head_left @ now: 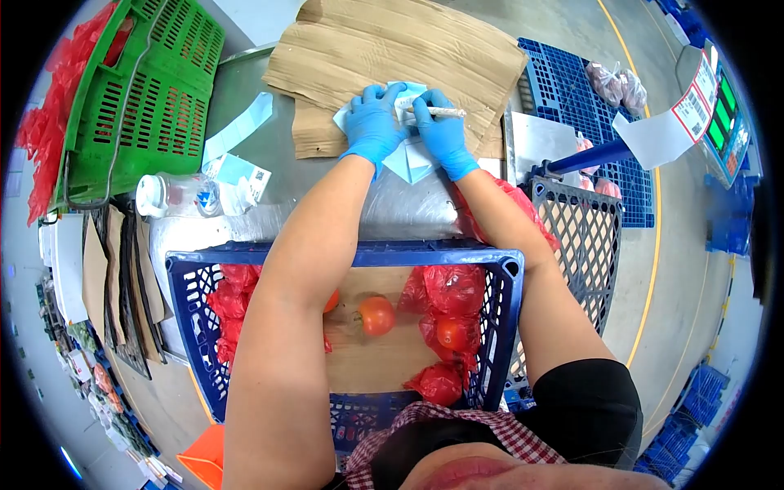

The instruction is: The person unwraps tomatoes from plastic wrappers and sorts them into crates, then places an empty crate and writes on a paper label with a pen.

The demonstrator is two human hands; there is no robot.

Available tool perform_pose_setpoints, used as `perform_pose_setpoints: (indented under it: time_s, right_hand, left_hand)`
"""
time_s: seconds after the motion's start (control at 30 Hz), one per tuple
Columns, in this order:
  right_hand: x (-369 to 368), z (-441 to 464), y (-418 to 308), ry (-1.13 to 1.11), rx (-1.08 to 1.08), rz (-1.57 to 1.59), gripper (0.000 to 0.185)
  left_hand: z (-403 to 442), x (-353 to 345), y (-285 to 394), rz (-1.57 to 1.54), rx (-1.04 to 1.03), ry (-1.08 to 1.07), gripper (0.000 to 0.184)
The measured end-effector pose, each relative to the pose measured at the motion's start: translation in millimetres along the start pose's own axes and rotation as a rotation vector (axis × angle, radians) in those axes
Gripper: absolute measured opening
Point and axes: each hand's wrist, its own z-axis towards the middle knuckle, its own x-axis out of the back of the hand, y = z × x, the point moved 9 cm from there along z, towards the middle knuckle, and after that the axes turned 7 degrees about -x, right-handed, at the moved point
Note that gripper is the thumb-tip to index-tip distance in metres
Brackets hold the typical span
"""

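Note:
A pen [451,112] with a pale, patterned barrel is gripped in my right hand [443,140], which wears a blue glove. Its tip is near a folded light blue paper [410,163], partly covered by both hands. My left hand [372,126], also gloved in blue, lies on the paper with its fingers apart. Under the paper is a stack of brown cardboard sheets [392,49] on the metal table [408,208]. Any writing is too small to read.
Below my arms stands a blue crate [367,255] holding loose tomatoes [376,315] and red bags [453,290] of them. A green crate [135,106] stands left, behind a clear plastic bottle [192,196]. At right are a scale display [723,122] and a blue pallet [563,86].

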Motion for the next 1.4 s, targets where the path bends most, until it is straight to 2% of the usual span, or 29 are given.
perform_pose_setpoints:
  time_s: [0.2,0.4,0.9,1.1,1.2,1.4]
  right_hand:
    - [-2.1,-0.3,-1.1,-0.032,0.054,-0.022,0.019]
    - [1.4,0.6,5.2,0.043,0.040,-0.064,0.019]
    - [-0.2,-0.1,1.8,0.001,0.031,-0.037,0.017]
    - [8.7,-2.4,-1.5,0.115,0.055,0.032,0.014]
    - [6.8,-0.4,2.6,0.071,0.036,0.066,0.014]
    - [7.5,-1.0,3.9,0.083,0.062,-0.022,0.015]
  left_hand:
    - [0.3,-0.5,-1.5,0.005,0.011,-0.017,0.074]
    - [-0.3,0.9,0.6,-0.002,0.011,-0.029,0.076]
    - [1.7,-1.4,-2.4,0.006,0.009,-0.013,0.078]
    - [-0.4,1.4,-0.9,-0.005,0.002,-0.015,0.078]
    - [-0.5,1.0,-0.6,0.002,-0.003,-0.005,0.078]
    - [0.6,0.1,-0.8,-0.003,0.000,0.000,0.080]
